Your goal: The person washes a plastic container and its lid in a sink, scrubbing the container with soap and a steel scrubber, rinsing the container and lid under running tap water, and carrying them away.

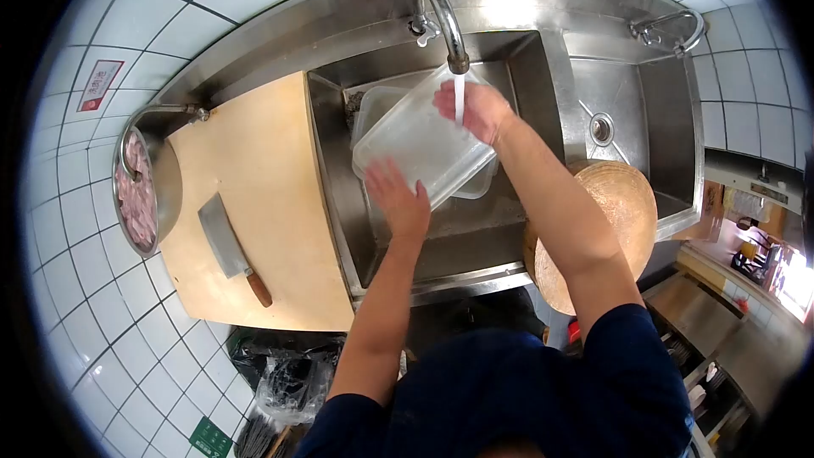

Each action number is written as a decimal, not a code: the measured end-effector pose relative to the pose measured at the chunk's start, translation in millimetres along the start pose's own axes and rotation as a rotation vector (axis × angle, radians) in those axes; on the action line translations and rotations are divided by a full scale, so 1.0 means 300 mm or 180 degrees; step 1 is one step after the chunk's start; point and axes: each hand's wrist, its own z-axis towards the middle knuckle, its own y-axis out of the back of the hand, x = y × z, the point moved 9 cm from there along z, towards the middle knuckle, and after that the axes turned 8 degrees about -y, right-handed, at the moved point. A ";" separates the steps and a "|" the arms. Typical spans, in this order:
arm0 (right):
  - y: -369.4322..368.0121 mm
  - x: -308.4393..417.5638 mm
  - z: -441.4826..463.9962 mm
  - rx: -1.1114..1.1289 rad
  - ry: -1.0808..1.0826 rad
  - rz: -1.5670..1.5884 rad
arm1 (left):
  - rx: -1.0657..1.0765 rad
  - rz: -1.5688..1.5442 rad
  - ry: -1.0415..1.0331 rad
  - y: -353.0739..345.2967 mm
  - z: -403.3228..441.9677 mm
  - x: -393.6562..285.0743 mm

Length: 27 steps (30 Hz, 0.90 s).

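A clear plastic container (424,148) lies tilted at an angle in the steel sink, over another translucent container or lid (476,187). My left hand (398,202), a little blurred, is at its near left corner with fingers spread; whether it touches the plastic I cannot tell. Under the running faucet (458,61), my right hand (479,110) has its fingers stretched out above the container's far right side. Water (459,97) falls onto this hand. Neither hand is gripping anything that I can see.
Left of the sink basin (441,263), a cleaver (222,236) lies on a wooden board (263,170). A steel bowl of pale pink meat pieces (137,191) stands beyond it. At right are a round wooden block (623,203) and a second basin (619,89) with its own faucet (678,32).
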 end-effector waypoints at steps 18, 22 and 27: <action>-0.045 0.307 0.005 0.0679 0.0695 0.2638 | -0.0257 -0.5272 0.2093 -0.067 -0.155 0.111; 0.093 0.227 -0.034 -0.0719 0.0726 0.0443 | -0.0122 -0.3856 0.1445 0.121 -0.126 0.126; 0.076 0.155 -0.206 -0.0591 -0.0193 0.0452 | -0.0244 -0.0736 -0.1311 0.473 -0.015 -0.137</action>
